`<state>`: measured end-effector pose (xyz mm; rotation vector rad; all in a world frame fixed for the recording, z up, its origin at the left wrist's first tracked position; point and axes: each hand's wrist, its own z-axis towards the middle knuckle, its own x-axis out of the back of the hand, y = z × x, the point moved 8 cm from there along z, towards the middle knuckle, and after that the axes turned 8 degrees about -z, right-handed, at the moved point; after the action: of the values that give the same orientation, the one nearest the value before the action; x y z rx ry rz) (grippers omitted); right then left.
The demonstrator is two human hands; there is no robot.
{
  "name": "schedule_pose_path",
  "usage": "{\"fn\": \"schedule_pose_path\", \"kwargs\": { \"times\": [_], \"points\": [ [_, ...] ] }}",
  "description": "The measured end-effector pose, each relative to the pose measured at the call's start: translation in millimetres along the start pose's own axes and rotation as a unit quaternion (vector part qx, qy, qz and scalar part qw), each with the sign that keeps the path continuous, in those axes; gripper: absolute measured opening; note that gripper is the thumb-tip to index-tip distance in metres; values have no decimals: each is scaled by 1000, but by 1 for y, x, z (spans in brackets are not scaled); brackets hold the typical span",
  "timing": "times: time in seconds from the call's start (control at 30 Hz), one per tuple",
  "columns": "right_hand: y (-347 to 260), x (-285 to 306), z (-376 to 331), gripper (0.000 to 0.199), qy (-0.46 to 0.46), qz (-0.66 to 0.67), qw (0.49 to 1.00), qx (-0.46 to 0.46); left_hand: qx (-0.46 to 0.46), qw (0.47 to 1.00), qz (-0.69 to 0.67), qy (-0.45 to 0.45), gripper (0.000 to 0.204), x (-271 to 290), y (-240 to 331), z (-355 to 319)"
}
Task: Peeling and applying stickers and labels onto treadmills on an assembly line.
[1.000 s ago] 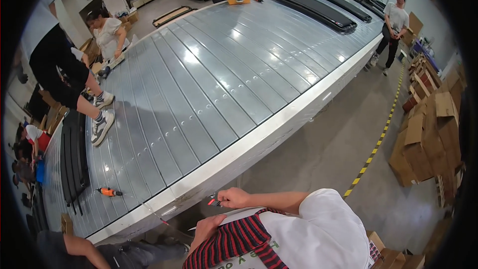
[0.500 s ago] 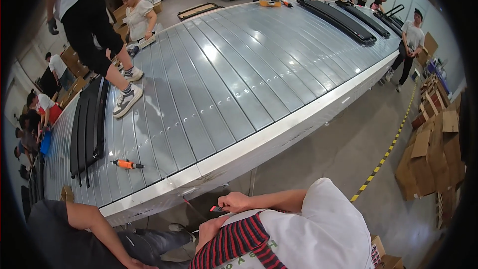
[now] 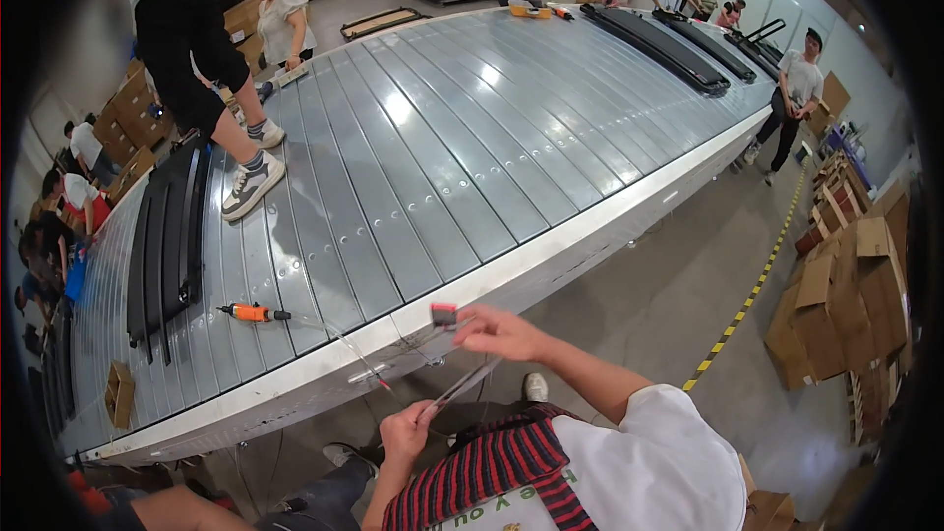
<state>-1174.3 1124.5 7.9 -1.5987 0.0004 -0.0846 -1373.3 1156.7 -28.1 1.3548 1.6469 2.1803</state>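
Left grip [image 3: 404,431]: grey strip [image 3: 462,385] | long axis: slanting away, rightward

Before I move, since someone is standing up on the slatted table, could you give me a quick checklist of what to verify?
1. Left hand gripping the thin grey strip: ok, closed around its near end.
2. Right hand holding the small red-and-dark piece: ok, it appears pinched at the fingertips.
3. Orange power tool set down: ok, lying on the slatted table.
4. Table free of people: not ok, a person in black trousers stands on it.
5. Strip's far end clear of the table edge: cannot tell, depth is unclear in this view.
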Motion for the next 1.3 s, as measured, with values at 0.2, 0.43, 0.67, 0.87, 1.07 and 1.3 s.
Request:
{"fn": "schedule_pose_path", "kwargs": {
  "times": [0.2, 0.43, 0.67, 0.87, 1.07, 1.3],
  "points": [
    [-14, 108, -36, 41, 140, 54, 988, 34, 57, 985, -163, 32, 19, -32, 27, 33],
    [-4, 263, -126, 50, 220, 102, 970, 25, 114, 938, -326, 21, 22, -150, 127, 100],
    [-55, 395, -238, 79, 326, -294, 898, 26, 60, 954, -242, -168, 22, -305, 220, 174],
    [-83, 457, -281, 72, 319, -485, 814, -11, -172, 947, -130, -239, 20, -381, 322, 242],
    [-66, 538, -274, 68, 260, -420, 865, -87, -353, 894, -85, -263, 26, -437, 399, 301],
    [-55, 668, -243, 51, 251, -456, 852, -59, -341, 892, -138, -262, 16, -521, 447, 412]
  ]
}}
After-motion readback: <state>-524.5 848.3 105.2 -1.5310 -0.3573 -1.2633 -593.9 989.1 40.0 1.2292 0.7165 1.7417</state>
